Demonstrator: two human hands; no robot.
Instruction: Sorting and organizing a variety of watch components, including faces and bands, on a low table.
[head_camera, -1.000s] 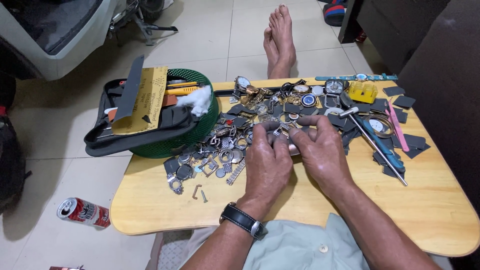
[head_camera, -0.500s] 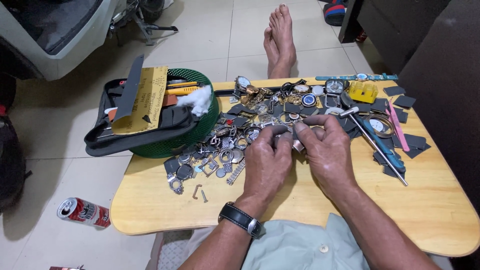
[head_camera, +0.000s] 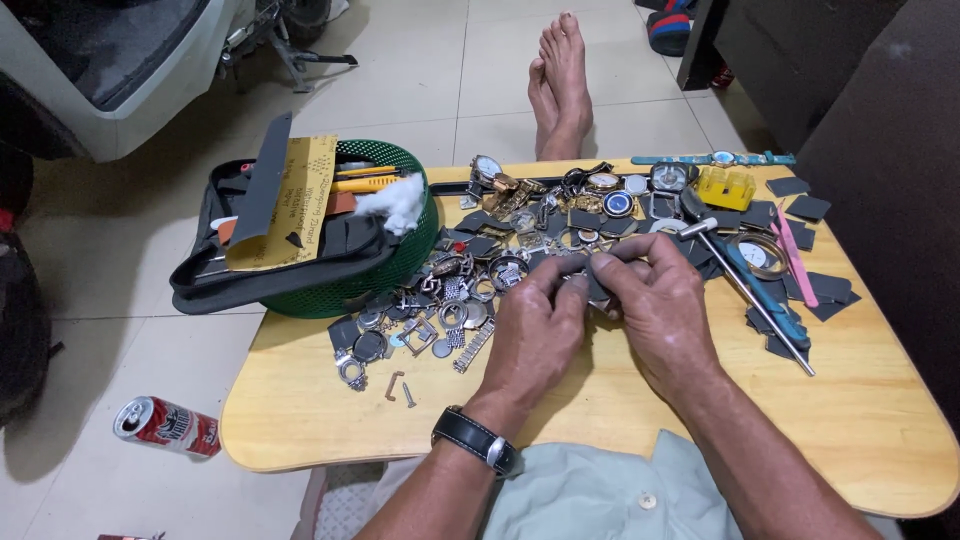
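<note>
We've got both hands pinching one small dark watch part between them: left hand steadies it, right hand grips from the other side. The pile of watch parts sits just beyond our fingertips, easy to reach.

Change from the earlier views: the left hand and right hand, formerly set a little farther up over the heap of watch parts, have drawn slightly toward the near edge of the desk. The fingers of both hands have closed more tightly together around a small dark part, which they largely hide.
</note>
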